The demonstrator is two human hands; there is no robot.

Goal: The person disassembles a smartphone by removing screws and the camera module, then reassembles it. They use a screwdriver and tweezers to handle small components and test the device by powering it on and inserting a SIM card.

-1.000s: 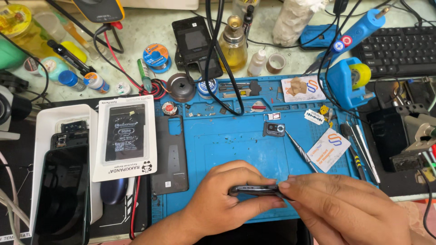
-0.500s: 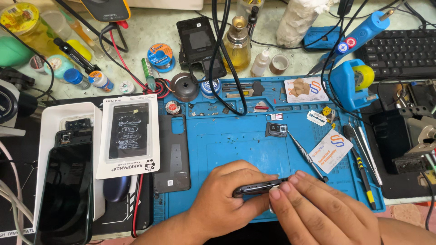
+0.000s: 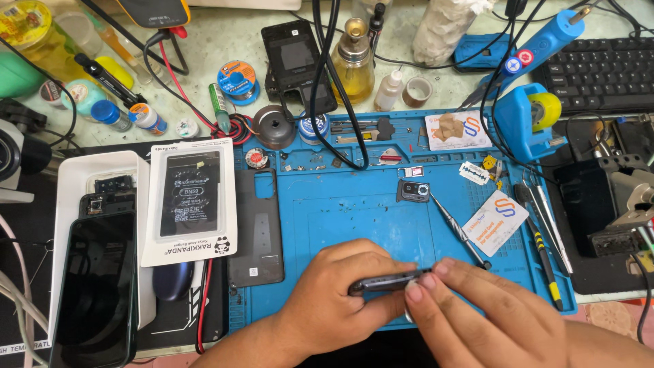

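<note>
Gripping a slim dark phone body point(image 3: 390, 281) edge-up at 6 o'clock of the blue repair mat point(image 3: 354, 218): left hand point(image 3: 334, 293) wrapped around it, right hand point(image 3: 477, 310) pinching its end; looks light, rigid, fragile, best held by the edges

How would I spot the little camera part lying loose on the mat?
Start at the big blue work mat. Above the two hands, right of centre, lies a small dark rectangular camera module beside a thin screwdriver. Unlike the neighbouring cards, it has round glass lenses.
</note>
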